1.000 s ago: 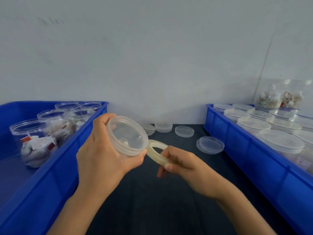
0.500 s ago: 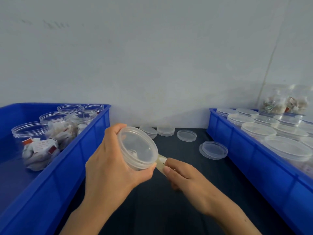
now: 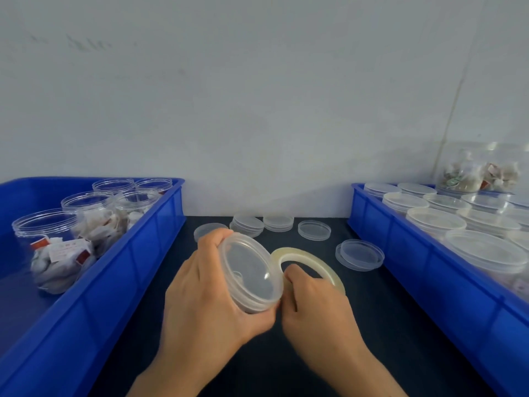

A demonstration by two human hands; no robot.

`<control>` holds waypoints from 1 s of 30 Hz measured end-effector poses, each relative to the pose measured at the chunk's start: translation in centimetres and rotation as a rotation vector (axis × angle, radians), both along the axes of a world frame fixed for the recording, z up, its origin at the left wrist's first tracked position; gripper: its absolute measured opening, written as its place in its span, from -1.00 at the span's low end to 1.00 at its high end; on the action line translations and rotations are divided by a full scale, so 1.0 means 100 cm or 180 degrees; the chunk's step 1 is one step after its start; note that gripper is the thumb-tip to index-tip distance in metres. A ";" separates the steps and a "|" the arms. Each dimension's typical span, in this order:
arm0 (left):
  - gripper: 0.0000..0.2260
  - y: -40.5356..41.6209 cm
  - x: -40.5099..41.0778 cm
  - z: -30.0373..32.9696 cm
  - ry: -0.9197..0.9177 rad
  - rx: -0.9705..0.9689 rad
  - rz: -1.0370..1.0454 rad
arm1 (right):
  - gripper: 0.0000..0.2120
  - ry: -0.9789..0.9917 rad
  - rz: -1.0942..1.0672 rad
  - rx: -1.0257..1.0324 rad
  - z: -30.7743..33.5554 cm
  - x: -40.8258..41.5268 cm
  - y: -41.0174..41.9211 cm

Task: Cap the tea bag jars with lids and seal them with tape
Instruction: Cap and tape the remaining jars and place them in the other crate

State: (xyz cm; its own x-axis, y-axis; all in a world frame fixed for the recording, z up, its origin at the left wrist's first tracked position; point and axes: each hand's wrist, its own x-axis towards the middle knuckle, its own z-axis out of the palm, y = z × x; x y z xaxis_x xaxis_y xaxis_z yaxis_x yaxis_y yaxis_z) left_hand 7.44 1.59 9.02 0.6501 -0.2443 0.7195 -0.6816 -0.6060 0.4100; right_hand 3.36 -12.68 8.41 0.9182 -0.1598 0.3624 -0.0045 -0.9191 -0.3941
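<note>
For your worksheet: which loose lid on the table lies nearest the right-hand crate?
The lid in front of the tape roll; the others lie back by the wall.

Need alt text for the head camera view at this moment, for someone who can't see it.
A person's left hand grips a lidded clear jar on its side while the right hand holds a roll of clear tape against its rim, above a dark table. A blue bin of open tea bag jars stands left, a blue bin of capped jars right, and loose lids lie between.

Dark table [image 3: 386, 325] with two blue bins [image 3: 114, 282] [image 3: 429, 276], loose clear lids [image 3: 359, 255] between.
</note>
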 end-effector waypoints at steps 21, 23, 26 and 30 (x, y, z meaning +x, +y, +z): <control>-0.15 -0.016 -0.012 0.009 0.0163 -0.0506 -0.0327 | -0.74 -0.0214 -0.0582 0.0601 -0.006 0.023 -0.047; -0.16 -0.013 -0.010 0.003 0.0195 -0.0483 -0.0279 | -0.72 -0.0338 -0.0382 0.0500 -0.003 0.026 -0.036; -0.16 -0.011 -0.004 0.000 0.0077 -0.0457 -0.0185 | -0.67 -0.0348 -0.0066 0.0655 -0.005 0.020 -0.025; -0.16 -0.012 -0.002 -0.002 0.0037 -0.0413 -0.0176 | -0.75 -0.0267 0.0120 0.0424 -0.011 0.021 -0.026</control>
State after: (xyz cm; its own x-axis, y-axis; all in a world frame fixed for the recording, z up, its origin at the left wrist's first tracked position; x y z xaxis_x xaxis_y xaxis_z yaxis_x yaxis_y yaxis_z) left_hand 7.20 0.40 8.81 0.6466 -0.1854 0.7399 -0.7073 -0.5089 0.4906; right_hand 5.47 -15.29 7.29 0.8919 -0.1776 0.4160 0.0671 -0.8576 -0.5100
